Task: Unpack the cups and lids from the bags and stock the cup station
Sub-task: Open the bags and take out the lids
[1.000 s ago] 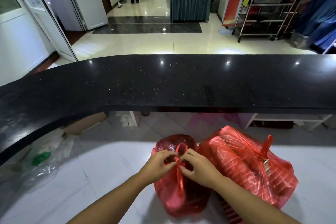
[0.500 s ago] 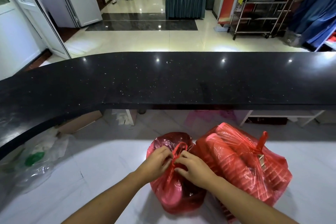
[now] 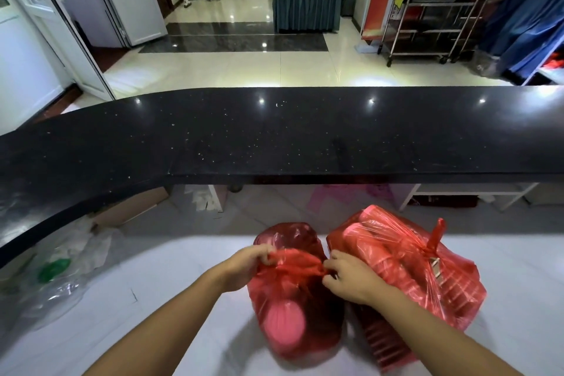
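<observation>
Black speckled counter [image 3: 274, 137], steel trolley [image 3: 427, 27] and draped table [image 3: 306, 6] beyond, clear plastic [image 3: 88, 247] over perhaps a green cap [image 3: 54, 269].

Both forearms show bare, and so do the left hand [image 3: 244, 270] and the right hand [image 3: 351, 281].

- A white table [image 3: 171, 278] is sitting low in front, and it is carrying everything here.
- A small red bag [image 3: 299, 290] is lying on the table near the middle, with a round pink shape showing through its side.
- A big red bag [image 3: 406, 268] is sitting on the table just to the right of the small one, touching it, with its knot sticking up.
- A heap of clear plastic [image 3: 73, 253] is lying on the far left of the table, with something green [image 3: 53, 268] showing inside it.
- A long black counter [image 3: 274, 137] is running across above the back of the table, and little lights are shining on its top.
</observation>
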`<state>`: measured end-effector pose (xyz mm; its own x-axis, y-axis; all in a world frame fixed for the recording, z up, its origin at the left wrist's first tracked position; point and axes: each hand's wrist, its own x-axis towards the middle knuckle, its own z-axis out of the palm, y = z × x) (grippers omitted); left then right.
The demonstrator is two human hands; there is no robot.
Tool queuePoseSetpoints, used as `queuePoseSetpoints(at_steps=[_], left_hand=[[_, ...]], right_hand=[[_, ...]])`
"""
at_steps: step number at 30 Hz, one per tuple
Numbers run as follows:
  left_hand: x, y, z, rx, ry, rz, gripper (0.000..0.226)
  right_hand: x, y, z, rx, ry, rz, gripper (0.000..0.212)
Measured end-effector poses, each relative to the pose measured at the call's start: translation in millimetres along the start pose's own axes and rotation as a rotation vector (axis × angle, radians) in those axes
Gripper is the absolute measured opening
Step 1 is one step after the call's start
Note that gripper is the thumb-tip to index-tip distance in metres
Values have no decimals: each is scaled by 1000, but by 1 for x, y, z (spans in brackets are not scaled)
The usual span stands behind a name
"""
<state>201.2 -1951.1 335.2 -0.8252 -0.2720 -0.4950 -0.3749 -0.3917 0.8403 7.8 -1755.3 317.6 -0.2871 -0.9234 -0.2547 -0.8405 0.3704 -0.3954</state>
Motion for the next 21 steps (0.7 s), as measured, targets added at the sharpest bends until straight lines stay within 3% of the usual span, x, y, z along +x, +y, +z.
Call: queuePoseSetpoints(at_steps=[3, 5, 8, 11, 13, 15, 16, 18, 21], left_hand=[[-13, 13, -24, -145, 123, 21, 37], [-19, 18, -43, -100, 278, 49, 29], [-26, 18, -53, -87, 281, 73, 12], [-27, 5, -33, -42, 269, 47, 17], [-26, -13, -12, 78, 520, 137, 17], [-28, -34, 8, 269, 850, 312, 16], [-30, -44, 17, 374, 881, 402, 16], [-32, -62, 31, 660, 783, 466, 14], [-19, -74, 38, 893, 656, 378, 48]], right_hand=[[-3, 10, -8, 35, 62, 66, 55], [-8, 13, -11, 97, 113, 71, 44], [-16, 12, -14, 277, 153, 0, 17], [-17, 3, -11, 505, 228, -91, 34], [-11, -6, -8, 707, 314, -31, 48], [0, -9, -6, 696, 410, 3, 45], [6, -8, -7, 603, 410, -17, 44], [16, -8, -8, 403, 319, -144, 41], [30, -20, -8, 290, 5, -277, 51]])
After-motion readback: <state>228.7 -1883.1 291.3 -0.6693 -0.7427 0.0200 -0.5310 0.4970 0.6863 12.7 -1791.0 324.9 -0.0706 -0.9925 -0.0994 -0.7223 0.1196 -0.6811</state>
